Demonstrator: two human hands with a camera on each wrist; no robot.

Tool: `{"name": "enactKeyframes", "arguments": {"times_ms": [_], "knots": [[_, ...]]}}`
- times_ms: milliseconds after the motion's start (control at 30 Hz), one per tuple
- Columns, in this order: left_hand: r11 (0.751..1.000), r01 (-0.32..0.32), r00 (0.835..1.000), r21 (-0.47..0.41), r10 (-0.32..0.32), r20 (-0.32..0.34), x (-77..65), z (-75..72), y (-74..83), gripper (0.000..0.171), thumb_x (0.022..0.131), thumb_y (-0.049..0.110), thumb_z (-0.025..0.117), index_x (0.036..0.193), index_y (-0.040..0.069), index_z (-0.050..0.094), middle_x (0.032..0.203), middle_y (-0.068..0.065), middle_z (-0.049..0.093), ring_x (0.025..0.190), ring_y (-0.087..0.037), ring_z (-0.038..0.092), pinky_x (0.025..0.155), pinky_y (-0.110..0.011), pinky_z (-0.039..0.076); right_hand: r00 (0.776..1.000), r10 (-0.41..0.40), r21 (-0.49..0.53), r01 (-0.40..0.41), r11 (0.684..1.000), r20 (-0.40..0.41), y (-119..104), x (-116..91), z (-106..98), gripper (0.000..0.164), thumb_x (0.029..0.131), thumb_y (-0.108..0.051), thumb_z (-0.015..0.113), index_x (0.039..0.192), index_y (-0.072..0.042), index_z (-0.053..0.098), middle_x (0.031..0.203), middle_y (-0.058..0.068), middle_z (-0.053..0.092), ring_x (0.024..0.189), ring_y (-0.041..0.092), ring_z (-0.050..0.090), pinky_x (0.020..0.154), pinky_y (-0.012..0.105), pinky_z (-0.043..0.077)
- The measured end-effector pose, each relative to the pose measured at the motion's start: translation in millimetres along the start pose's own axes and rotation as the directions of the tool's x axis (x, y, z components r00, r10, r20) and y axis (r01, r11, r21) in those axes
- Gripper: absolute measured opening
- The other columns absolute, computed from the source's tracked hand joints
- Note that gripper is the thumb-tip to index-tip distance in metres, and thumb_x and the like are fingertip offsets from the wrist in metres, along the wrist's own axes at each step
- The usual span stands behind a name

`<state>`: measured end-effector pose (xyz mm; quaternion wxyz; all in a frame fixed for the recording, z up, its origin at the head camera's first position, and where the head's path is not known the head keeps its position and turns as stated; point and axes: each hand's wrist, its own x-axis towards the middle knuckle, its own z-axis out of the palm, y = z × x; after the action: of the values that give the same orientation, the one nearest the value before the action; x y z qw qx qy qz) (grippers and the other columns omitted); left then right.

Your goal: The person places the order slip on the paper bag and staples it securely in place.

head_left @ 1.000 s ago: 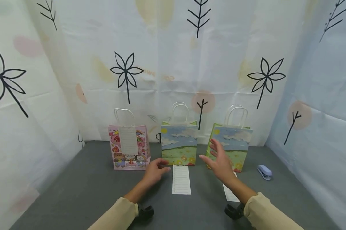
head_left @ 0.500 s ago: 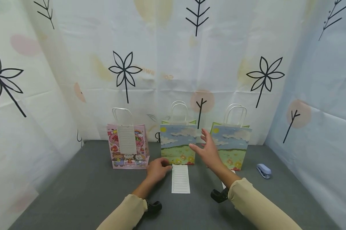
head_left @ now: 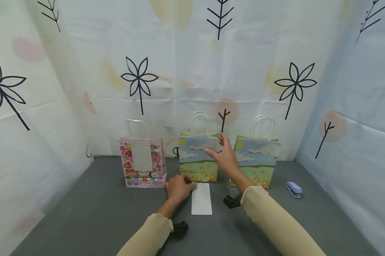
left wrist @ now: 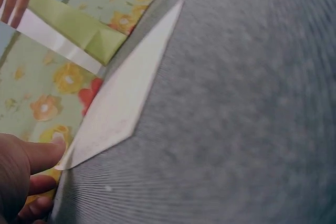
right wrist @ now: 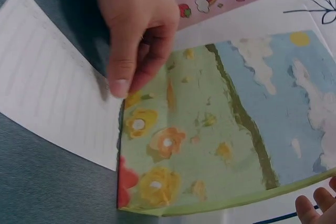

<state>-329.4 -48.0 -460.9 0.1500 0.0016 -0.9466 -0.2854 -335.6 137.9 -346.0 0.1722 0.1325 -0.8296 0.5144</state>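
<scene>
The middle paper bag, with sky and flowers printed on it, stands upright. A lined paper sheet lies flat at its foot. My left hand is at the bag's lower left corner, thumb tip beside the sheet's upper corner; in the left wrist view the thumb and fingers stay apart. Whether the thumb touches the sheet I cannot tell. My right hand is at the bag's upper right edge, thumb and fingers spread; its fingers show by the bag's side edge in the right wrist view.
A pink bag with a lined sheet on its front stands at left. A matching sky-print bag is at right, partly behind my right arm. A lilac stapler lies further right. Patterned cloth hangs behind the dark table.
My right hand has moved left and up, from in front of the right bag to the middle bag's edge. My left hand has shifted slightly right toward the sheet's corner.
</scene>
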Motion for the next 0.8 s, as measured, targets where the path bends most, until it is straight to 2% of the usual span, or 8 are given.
{"name": "enactKeyframes", "arguments": {"times_ms": [200, 333, 600, 800], "knots": [[0.998, -0.03, 1.0, 0.049, 0.03, -0.005, -1.8, 1.2, 0.0, 0.036, 0.07, 0.047, 0.085, 0.09, 0.019, 0.071, 0.086, 0.0, 0.059, 0.085, -0.028, 0.055, 0.075, -0.049, 0.033, 0.999, -0.004, -0.001, 0.004, 1.0, -0.039, -0.4, 13.0, 1.7, 0.08, 0.09, -0.031, 0.072, 0.153, -0.014, 0.025, 0.148, 0.013, 0.037, 0.134, 0.028, 0.036, 0.103, 0.048, 0.036], [0.997, -0.051, 0.999, 0.059, 0.051, 0.004, -2.1, 0.0, -1.1, 0.037, 0.069, 0.045, 0.086, 0.09, 0.02, 0.071, 0.086, 0.0, 0.058, 0.086, -0.029, 0.055, 0.075, -0.048, 0.033, 0.999, -0.021, 0.003, 0.021, 1.0, -0.043, -0.1, 21.7, 0.6, 0.08, 0.09, -0.029, 0.072, 0.153, -0.011, 0.026, 0.149, 0.015, 0.036, 0.136, 0.029, 0.034, 0.104, 0.049, 0.034], [0.998, -0.059, 0.996, 0.026, 0.057, 0.073, -4.2, -6.2, -4.7, 0.033, 0.069, 0.039, 0.087, 0.094, 0.021, 0.073, 0.093, -0.002, 0.06, 0.092, -0.031, 0.054, 0.076, -0.048, 0.033, 0.999, -0.042, -0.115, 0.042, 0.993, 0.004, -1.9, 37.3, -0.4, 0.077, 0.09, -0.031, 0.072, 0.151, -0.009, 0.031, 0.142, 0.02, 0.043, 0.128, 0.033, 0.041, 0.097, 0.053, 0.039], [0.997, -0.073, 0.992, -0.001, 0.073, 0.103, -5.0, -11.6, -4.7, 0.028, 0.07, 0.034, 0.087, 0.094, 0.023, 0.076, 0.097, -0.005, 0.062, 0.094, -0.033, 0.056, 0.076, -0.049, 0.034, 0.998, -0.039, -0.111, 0.044, 0.993, 0.051, -6.4, 45.2, -4.7, 0.062, 0.09, -0.03, 0.072, 0.143, -0.01, 0.046, 0.142, 0.015, 0.044, 0.127, 0.032, 0.043, 0.096, 0.05, 0.04]]}}
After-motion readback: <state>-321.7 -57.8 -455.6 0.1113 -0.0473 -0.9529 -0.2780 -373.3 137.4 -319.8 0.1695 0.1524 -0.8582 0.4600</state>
